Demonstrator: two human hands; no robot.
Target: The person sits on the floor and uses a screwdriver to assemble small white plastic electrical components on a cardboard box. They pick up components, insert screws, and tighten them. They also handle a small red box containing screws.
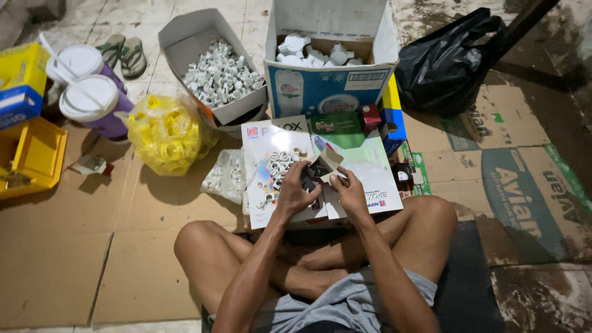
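I sit cross-legged on flattened cardboard. My left hand point(296, 188) and my right hand point(349, 189) meet over a white printed board point(263, 139) lying in front of my knees. Both hands hold a small folded cardboard box point(325, 163), partly open, its flap up. What my left fingers grip beneath it is too dark to make out. Several small white plastic rings point(279, 165) lie on the board just left of my hands.
A grey box of white rings point(221, 75) and a blue-and-white carton of white caps point(320, 86) stand ahead. A yellow bag of rings point(168, 132), two lidded cups point(92, 98), yellow trays point(31, 154) sit left. Black bag point(447, 58) at right.
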